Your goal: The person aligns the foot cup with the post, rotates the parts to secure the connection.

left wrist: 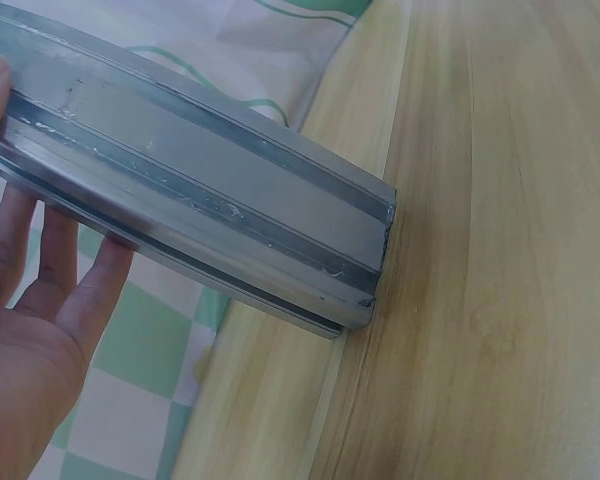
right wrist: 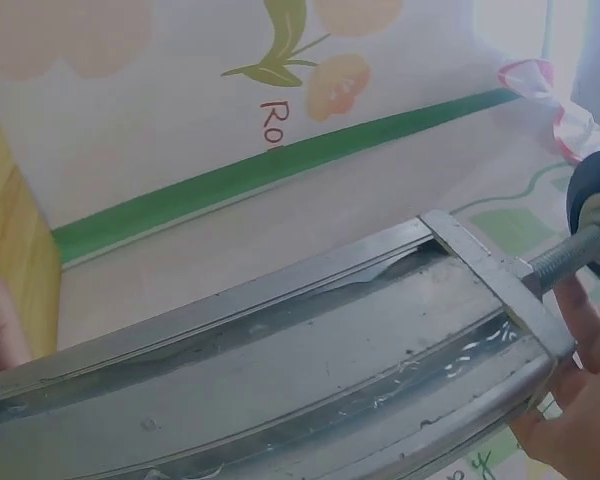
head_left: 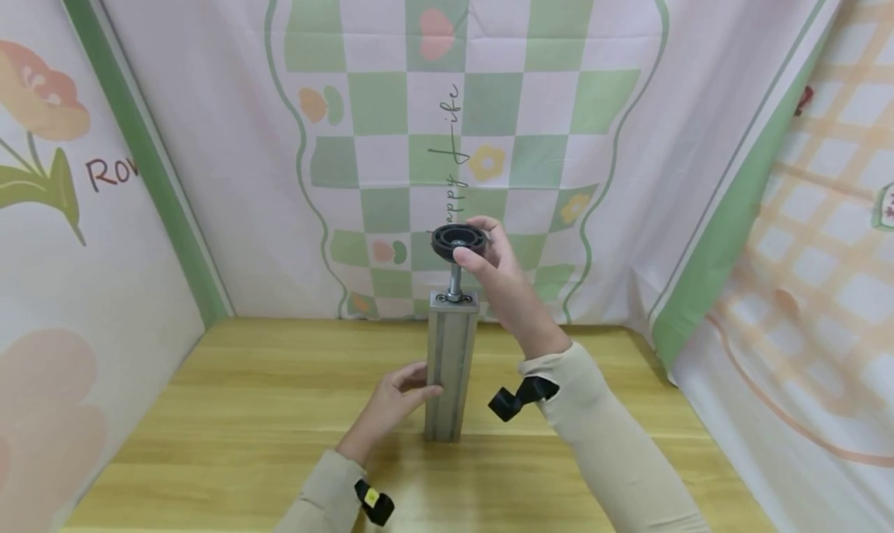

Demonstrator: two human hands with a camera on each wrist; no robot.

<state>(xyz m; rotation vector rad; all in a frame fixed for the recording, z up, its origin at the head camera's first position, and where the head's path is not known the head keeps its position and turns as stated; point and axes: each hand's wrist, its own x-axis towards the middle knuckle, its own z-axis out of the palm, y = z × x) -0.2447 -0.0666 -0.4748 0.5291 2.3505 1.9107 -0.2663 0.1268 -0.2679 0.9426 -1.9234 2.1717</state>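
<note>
An aluminium profile (head_left: 450,370) stands upright on the wooden table, slots running down its sides. A metal end plate (head_left: 454,303) with two screws caps its top, and a threaded stud (head_left: 455,278) rises from it to a round black levelling foot (head_left: 447,246). My right hand (head_left: 513,292) holds the foot, thumb at its near rim and fingers round the far side. Lower down, my left hand (head_left: 391,405) grips the profile between thumb and fingers. In the left wrist view the profile's cut lower end (left wrist: 370,260) is at the tabletop.
The wooden table (head_left: 279,378) carries the profile near its middle. Behind it hangs a green-and-white checked cloth (head_left: 496,153). Printed cloths also close off the left side (head_left: 105,285) and right side (head_left: 810,300). Each sleeve has a black camera mount (head_left: 506,403) at the wrist.
</note>
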